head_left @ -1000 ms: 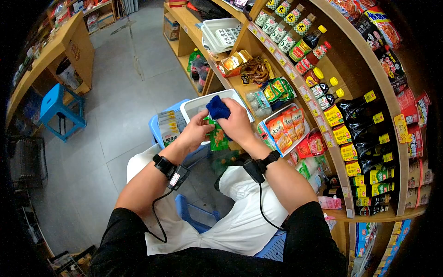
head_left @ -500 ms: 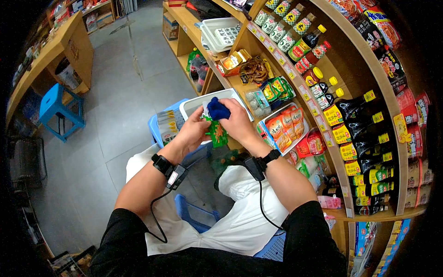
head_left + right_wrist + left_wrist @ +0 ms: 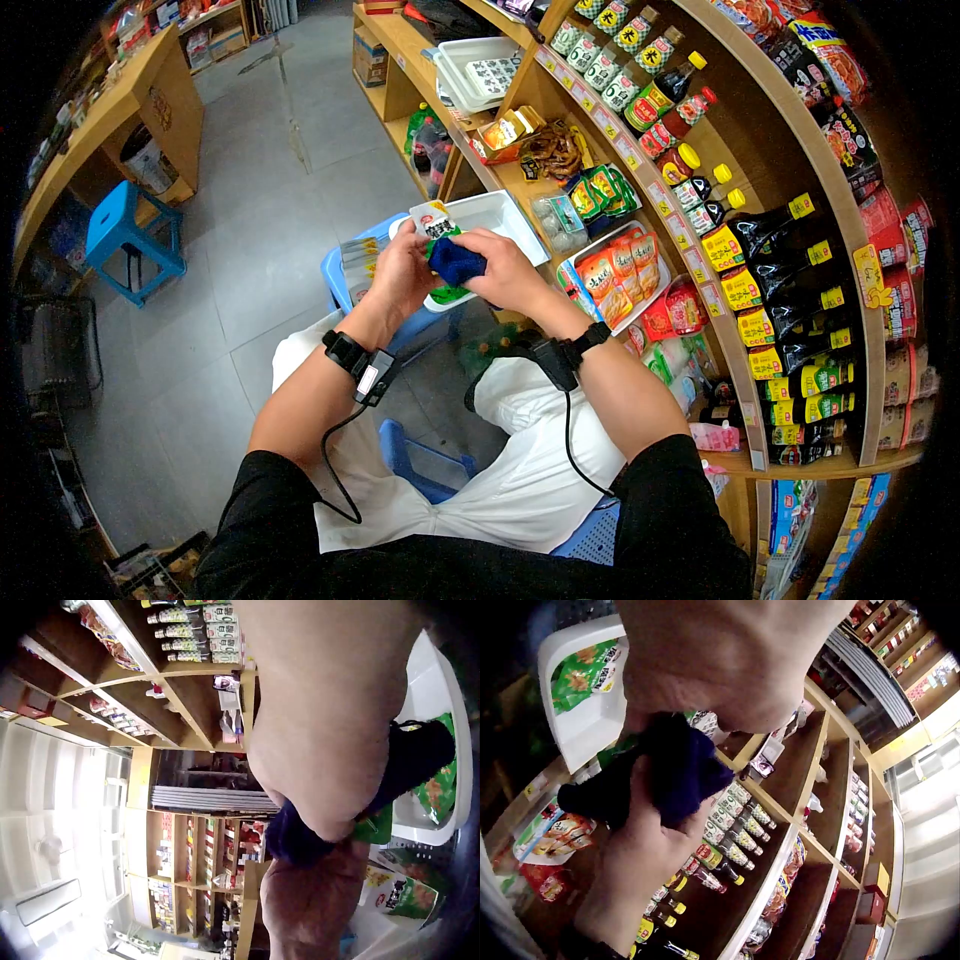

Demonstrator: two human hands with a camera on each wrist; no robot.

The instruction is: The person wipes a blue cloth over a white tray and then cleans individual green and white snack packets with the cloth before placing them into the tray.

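My left hand (image 3: 402, 270) grips a green and white snack packet (image 3: 434, 217), whose white printed end sticks up past the fingers. In my right hand (image 3: 508, 268) is a bunched dark blue cloth (image 3: 457, 261), held against the packet. The cloth and fingers hide the packet's middle. Just beyond the hands stands a white tray (image 3: 515, 222). A green packet (image 3: 581, 675) lies inside that tray in the left wrist view. Left of the tray, several similar packets (image 3: 360, 262) stand in a row over a blue surface (image 3: 333, 280).
Wooden shelves (image 3: 735, 130) with bottles of sauce curve along the right. A tray of orange packets (image 3: 615, 275) sits close to the right forearm. Farther off on the left, a blue stool (image 3: 135, 235) stands on the grey floor (image 3: 250, 200).
Earlier the packet's green part hung below the hands; now its white end points up above them. Both hands and the cloth have shifted slightly left and toward the body.
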